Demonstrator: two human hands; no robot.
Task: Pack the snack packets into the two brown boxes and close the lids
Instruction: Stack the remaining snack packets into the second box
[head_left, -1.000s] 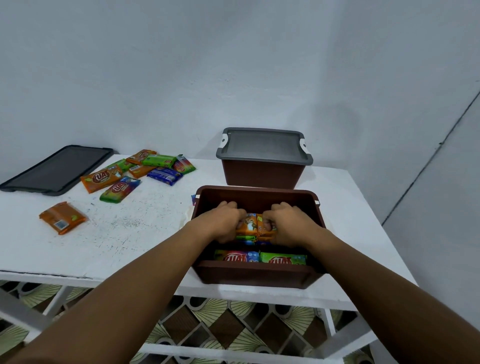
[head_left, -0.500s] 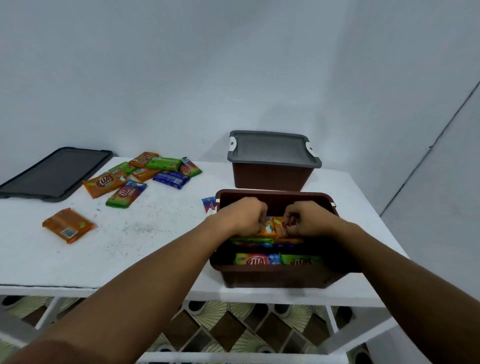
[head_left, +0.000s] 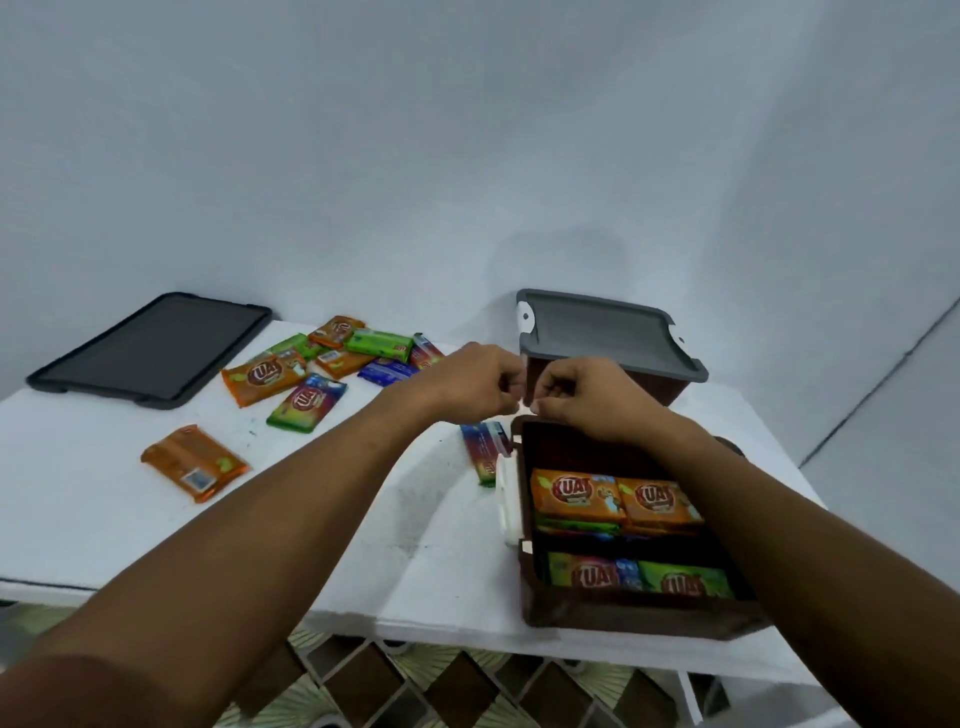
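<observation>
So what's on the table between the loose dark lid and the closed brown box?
In the head view, a pile of loose snack packets lies between the lid and the closed box; the left hand hides the stretch nearest the box.

One wide-angle camera, worn on the head, looks forward and down from close above the white table (head_left: 130, 509). The open brown plastic box (head_left: 623, 618) lies lower right of centre; beyond it rises the pale wall (head_left: 467, 130).

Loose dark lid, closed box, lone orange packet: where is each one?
loose dark lid (head_left: 150, 349), head view, middle of its flat top.
closed box (head_left: 602, 332), head view, centre of its grey lid.
lone orange packet (head_left: 193, 464), head view, middle of its wrapper.
</observation>
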